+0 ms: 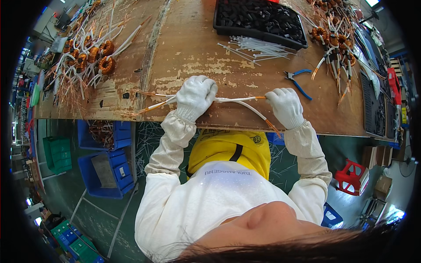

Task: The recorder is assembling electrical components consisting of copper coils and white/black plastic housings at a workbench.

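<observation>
White-gloved, my left hand is closed around the middle of several white wires near the table's front edge. Their bare copper ends fan out to the left of that hand and curve down on the right. Whatever lies inside the left fist is hidden. My right hand, gloved too, has its fingers pinched at the copper tip of the upper wire, which runs nearly straight between both hands. Just beyond the right hand lie blue-handled cutting pliers, jaws toward the left.
Copper-wound ring coils with white leads are heaped at left; another heap is at right. At the back, a black tray holds small black pieces, with white cable ties before it. Blue crates stand below left.
</observation>
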Tool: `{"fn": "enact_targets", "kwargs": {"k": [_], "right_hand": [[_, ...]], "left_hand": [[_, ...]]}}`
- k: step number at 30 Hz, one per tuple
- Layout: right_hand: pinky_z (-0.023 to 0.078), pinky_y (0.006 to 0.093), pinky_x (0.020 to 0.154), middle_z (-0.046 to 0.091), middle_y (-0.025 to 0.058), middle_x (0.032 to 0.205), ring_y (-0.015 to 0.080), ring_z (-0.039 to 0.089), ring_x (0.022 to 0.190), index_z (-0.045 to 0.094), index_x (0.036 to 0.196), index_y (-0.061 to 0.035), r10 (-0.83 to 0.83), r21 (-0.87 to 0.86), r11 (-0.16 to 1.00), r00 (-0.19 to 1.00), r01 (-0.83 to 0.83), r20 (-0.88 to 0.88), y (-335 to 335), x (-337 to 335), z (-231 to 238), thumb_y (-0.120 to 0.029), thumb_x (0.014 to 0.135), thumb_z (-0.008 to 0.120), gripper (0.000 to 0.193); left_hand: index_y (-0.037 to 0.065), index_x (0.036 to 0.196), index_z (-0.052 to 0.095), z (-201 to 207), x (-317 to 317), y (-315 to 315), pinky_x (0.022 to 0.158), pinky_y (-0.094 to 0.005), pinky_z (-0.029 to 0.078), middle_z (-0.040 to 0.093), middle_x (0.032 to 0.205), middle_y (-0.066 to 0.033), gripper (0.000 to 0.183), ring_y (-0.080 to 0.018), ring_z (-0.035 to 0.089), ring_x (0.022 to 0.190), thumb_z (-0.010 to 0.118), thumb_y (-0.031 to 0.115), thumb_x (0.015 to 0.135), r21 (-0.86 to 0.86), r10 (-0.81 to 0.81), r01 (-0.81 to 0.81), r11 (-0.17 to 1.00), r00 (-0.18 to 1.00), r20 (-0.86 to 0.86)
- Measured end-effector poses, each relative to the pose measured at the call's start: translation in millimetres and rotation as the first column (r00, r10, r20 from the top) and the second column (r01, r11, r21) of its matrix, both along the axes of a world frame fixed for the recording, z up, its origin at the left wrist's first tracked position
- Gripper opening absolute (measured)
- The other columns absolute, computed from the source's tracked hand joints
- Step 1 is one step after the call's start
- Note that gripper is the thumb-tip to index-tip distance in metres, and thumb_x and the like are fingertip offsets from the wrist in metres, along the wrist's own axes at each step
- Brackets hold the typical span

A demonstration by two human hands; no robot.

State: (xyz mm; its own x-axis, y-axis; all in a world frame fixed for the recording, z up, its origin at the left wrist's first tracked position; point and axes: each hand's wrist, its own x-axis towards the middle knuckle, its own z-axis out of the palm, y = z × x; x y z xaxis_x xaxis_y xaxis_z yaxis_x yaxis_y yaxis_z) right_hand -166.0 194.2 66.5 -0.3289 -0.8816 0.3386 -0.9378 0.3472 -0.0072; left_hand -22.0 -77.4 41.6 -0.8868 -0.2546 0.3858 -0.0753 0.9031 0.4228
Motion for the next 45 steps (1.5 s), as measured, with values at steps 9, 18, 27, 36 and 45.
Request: {"fn": "enact_targets", "kwargs": {"k": [9,18,27,36,45], "right_hand": [[0.051,0.0395,0.076,0.070,0.0106,0.089,0.0289,0.067,0.078,0.071,0.099,-0.0090,-0.124,-0.168,0.977,0.991,0.132,0.057,-0.8,9.0,26.7,-0.020,0.078,0.081,0.025],[0.056,0.0320,0.085,0.070,0.0120,0.111,0.0172,0.068,0.093,0.037,0.151,-0.0015,0.112,-0.093,0.953,-0.050,0.287,0.992,-13.0,90.3,-21.4,-0.026,0.108,0.047,0.051],[0.055,0.0298,0.069,0.069,0.0148,0.108,0.0180,0.066,0.077,0.057,0.124,0.0030,0.697,-0.404,0.642,-0.275,0.652,0.662,-17.6,37.5,-97.1,-0.044,0.109,0.040,0.052],[0.056,0.0325,0.076,0.068,0.0138,0.109,0.0192,0.066,0.086,0.060,0.118,0.0005,0.694,-0.243,0.439,-0.154,0.865,0.703,39.0,6.1,-73.4,-0.039,0.108,0.048,0.043],[0.053,0.0266,0.069,0.069,0.0047,0.096,0.0099,0.060,0.074,0.066,0.114,-0.0035,0.026,-0.433,0.210,0.437,0.877,0.899,141.2,-41.4,-63.3,-0.025,0.107,0.053,0.026]], "left_hand": [[0.014,0.076,0.065,-14.6,-22.6,28.5,0.077,-0.0382,0.051,0.063,0.074,-0.0051,0.014,-0.0247,0.064,0.076,0.074,0.025,0.079,-0.345,-0.285,0.327,0.880,0.944,0.166],[0.013,0.083,0.067,4.5,-25.1,16.0,0.069,-0.0411,0.055,0.064,0.073,-0.0065,0.013,-0.0294,0.065,0.075,0.068,0.024,0.089,-0.180,-0.151,0.132,0.975,0.984,-0.097],[0.013,0.085,0.066,8.2,-13.3,19.2,0.072,-0.0384,0.053,0.061,0.073,-0.0040,0.015,-0.0254,0.063,0.073,0.075,0.024,0.083,-0.201,-0.438,0.416,0.887,0.896,-0.078],[0.016,0.085,0.063,1.0,-16.3,31.2,0.077,-0.0368,0.051,0.059,0.072,-0.0026,0.016,-0.0226,0.063,0.074,0.072,0.029,0.086,-0.331,-0.400,0.418,0.846,0.908,0.125],[0.014,0.119,0.062,26.0,-32.3,25.3,0.081,-0.0411,0.054,0.065,0.096,-0.0110,0.041,-0.0307,0.065,0.091,0.070,0.041,0.089,-0.165,-0.431,0.519,0.839,0.818,0.381]]}}
